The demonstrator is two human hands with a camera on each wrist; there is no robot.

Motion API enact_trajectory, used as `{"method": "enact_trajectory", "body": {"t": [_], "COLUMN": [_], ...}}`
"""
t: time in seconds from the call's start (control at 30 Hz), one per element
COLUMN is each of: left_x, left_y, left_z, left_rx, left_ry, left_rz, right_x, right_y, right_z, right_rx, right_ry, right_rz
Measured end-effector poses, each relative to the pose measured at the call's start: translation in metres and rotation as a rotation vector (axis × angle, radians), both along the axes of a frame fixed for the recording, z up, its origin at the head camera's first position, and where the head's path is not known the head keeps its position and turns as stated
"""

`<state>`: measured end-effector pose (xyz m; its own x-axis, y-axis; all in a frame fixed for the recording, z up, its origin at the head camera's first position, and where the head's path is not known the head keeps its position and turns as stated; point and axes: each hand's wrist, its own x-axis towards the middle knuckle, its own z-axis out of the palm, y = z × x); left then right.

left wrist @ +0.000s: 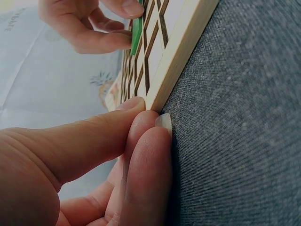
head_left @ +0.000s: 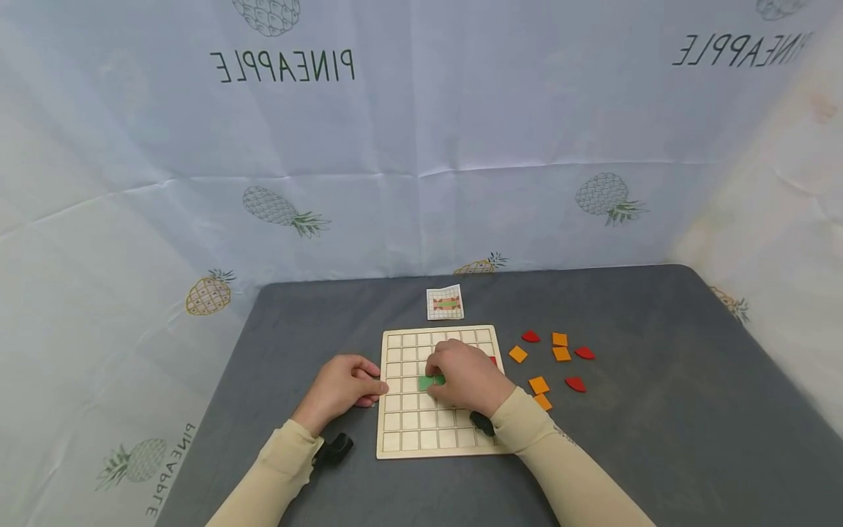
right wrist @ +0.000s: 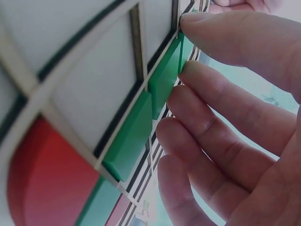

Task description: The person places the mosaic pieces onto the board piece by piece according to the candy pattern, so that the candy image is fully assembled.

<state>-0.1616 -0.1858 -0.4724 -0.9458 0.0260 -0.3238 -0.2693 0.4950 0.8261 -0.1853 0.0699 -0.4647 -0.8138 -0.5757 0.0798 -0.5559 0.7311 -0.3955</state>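
Note:
A pale wooden grid board (head_left: 400,442) lies on the dark table. My left hand (head_left: 339,388) pinches its left edge, thumb on top and fingers against the side, as the left wrist view shows. Over the middle of the board, my right hand (head_left: 469,377) pinches a green tile (head_left: 426,383) between thumb and index finger; its other fingers are bent loosely. The right wrist view shows more green tiles (right wrist: 129,136) in a row of cells, with a red curved piece (right wrist: 51,174) near them. From the head view, my right hand covers most of these pieces.
Right of the board lie several loose orange squares (head_left: 538,385) and red rounded pieces (head_left: 576,384). A small printed pattern card (head_left: 445,303) rests beyond the board's far edge. Behind the table (head_left: 658,439) hangs a pineapple-print cloth (head_left: 421,219).

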Motion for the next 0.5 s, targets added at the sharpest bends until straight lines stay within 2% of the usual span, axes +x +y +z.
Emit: {"method": "enact_trajectory", "body": {"t": [0.5], "left_x": [-0.0012], "left_y": [0.0001], "left_z": [0.0005], "left_rx": [-0.014], "left_ry": [-0.004], "left_rz": [0.005], "right_x": [-0.004], "right_y": [0.0073], "right_z": [0.0023], "right_rx": [-0.025], "right_ry": [0.006], "right_rz": [0.009]}}
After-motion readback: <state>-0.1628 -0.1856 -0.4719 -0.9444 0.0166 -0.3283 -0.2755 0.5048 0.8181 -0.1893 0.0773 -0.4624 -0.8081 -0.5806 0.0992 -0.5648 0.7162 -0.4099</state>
